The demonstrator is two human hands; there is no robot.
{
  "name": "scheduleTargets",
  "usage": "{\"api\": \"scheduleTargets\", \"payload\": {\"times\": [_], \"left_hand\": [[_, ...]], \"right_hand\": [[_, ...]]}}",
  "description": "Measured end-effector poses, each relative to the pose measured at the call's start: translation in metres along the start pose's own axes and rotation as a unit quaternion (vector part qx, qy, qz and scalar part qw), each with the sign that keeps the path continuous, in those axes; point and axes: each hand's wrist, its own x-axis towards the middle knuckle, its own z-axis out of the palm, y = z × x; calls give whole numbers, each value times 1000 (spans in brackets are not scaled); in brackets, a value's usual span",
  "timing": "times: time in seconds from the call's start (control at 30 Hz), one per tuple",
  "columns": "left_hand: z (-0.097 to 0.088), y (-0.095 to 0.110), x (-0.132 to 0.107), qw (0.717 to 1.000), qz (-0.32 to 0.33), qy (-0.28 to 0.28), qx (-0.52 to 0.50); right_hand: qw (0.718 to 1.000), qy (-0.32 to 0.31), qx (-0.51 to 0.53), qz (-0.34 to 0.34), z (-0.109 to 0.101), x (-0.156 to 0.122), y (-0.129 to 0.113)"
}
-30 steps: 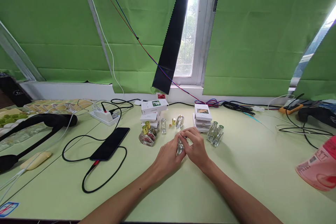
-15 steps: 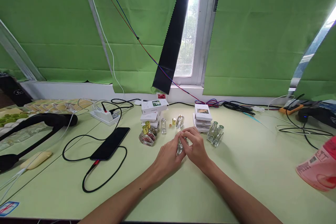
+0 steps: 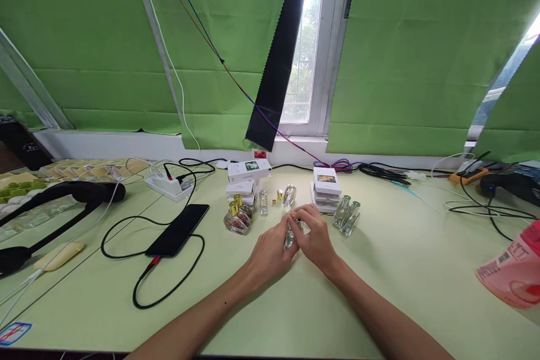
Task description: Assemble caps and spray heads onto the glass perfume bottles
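Both hands meet at the middle of the pale green table around a small clear glass perfume bottle. My left hand wraps its fingers round the bottle's body. My right hand closes on the bottle's top from the right. Behind the hands stand more small bottles: a group with gold caps, a slim clear bottle, a rounded bottle and a loose gold cap. Two silver-capped bottles stand just right of my right hand.
Two stacks of white boxes sit behind the bottles. A black phone on a cable lies to the left, with a power strip and black neck device. Cables and a pink packet lie right.
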Motion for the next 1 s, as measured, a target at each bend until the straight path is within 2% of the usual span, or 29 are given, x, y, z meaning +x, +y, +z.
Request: {"api": "scheduleTargets", "payload": {"times": [1.0], "left_hand": [[-1, 1, -1, 1000, -9, -1, 9]], "right_hand": [[1000, -6, 11, 12, 1, -2, 2]]}}
